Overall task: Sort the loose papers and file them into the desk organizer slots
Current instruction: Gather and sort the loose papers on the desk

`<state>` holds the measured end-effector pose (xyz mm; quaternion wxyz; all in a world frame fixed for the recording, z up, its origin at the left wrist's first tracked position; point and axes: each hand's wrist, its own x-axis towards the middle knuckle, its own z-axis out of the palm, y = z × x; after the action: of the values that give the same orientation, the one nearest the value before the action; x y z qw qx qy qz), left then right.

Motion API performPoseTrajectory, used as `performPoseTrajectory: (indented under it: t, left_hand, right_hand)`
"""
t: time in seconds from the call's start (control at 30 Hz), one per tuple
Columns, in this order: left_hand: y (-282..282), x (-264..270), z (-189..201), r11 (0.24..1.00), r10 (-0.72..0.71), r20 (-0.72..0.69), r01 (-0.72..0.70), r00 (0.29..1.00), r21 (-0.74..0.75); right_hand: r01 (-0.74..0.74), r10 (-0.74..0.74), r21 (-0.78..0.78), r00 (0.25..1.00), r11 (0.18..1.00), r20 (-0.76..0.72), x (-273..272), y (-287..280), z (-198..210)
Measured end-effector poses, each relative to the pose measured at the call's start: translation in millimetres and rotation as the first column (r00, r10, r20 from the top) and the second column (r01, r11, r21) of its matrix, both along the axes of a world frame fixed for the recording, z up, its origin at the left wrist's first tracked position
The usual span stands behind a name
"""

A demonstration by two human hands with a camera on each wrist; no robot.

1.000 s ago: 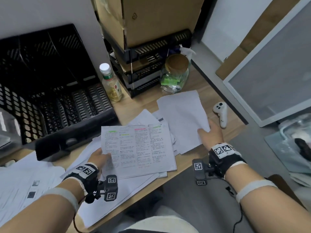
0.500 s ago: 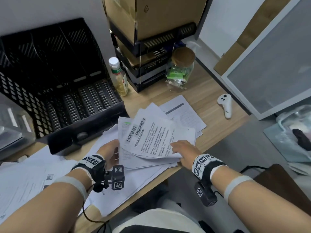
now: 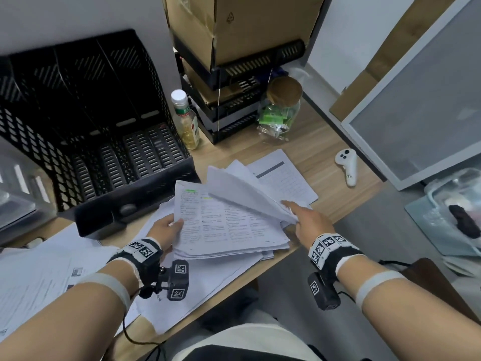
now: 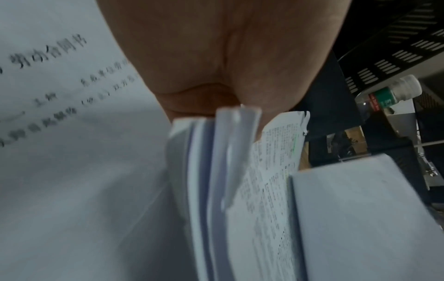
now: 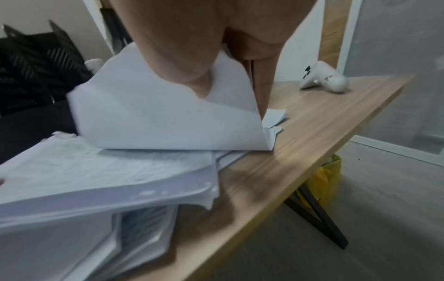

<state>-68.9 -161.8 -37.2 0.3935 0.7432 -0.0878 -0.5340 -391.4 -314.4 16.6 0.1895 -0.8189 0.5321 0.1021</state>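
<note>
Left hand (image 3: 166, 230) grips one printed paper stack (image 3: 229, 225) at frame centre; right hand (image 3: 309, 225) pinches several lifted sheets (image 3: 242, 188). One black desk organizer (image 3: 104, 142), upper left, slots dark. One cork-lidded glass jar (image 3: 279, 118) holds green packets.

The desk organizer (image 3: 86, 131) stands at the back left of the surface (image 3: 325, 178). Right of it stands a bottle (image 3: 186, 121), then stacked trays (image 3: 234, 108) carrying a cardboard box (image 3: 234, 24), then a jar (image 3: 281, 110). The paper stack (image 3: 229, 225) lies in front, near the front edge. A controller (image 3: 347, 166) lies well apart at the right.
</note>
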Motion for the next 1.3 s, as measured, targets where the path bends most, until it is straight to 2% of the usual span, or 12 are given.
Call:
performPoseTrajectory:
  t: [0.1,0.2,0.37,0.5,0.63,0.8,0.97,1.2,1.3]
  left_hand:
    - [17.8,29.7,-1.8,1.000,0.004,0.148,-0.002,0.989,-0.018]
    - [41.3,57.0,6.7,1.000,0.015,0.230,-0.011,0.973,-0.019]
    - [86.4,94.4,27.4,0.994,0.109,0.206,-0.106,0.972,-0.022]
    - [126.8,124.1,10.7,0.986,0.168,0.231,-0.163,0.958,-0.040]
    - [139.0,107.6,34.5,0.965,0.263,0.235,-0.255,0.936,-0.063]
    - [134.2,92.0,42.3,0.928,0.363,0.128,-0.346,0.923,-0.137]
    - [106.9,75.5,42.0,0.923,0.349,-0.004,-0.344,0.937,-0.169]
    - [76.1,42.5,37.9,0.946,0.292,-0.047,-0.295,0.955,-0.132]
    - [62.8,29.5,39.7,0.955,0.278,-0.006,-0.277,0.960,-0.108]
  right_hand:
    - [-0.066,0.066,0.012,0.997,0.998,-0.035,10.4,-2.6,-0.1]
    - [-0.152,0.162,0.096,0.980,0.984,-0.114,21.0,-2.7,-11.5]
    - [-0.250,0.277,0.163,0.945,0.954,-0.176,23.5,-7.7,-38.1]
    - [-0.183,0.204,0.127,0.963,0.975,-0.176,23.7,-7.5,-52.7]
    - [-0.109,0.111,0.022,0.984,0.994,-0.141,24.2,-5.4,-56.5]
    - [-0.240,0.239,-0.026,0.971,0.970,-0.028,29.8,9.8,-54.0]
    - [-0.432,0.432,-0.011,0.901,0.902,0.034,18.5,37.4,-63.6]
    - [-0.570,0.570,0.070,0.821,0.818,0.031,-20.1,59.6,-61.7]
    - [-0.681,0.678,0.088,0.732,0.727,0.067,-0.9,69.0,-53.3]
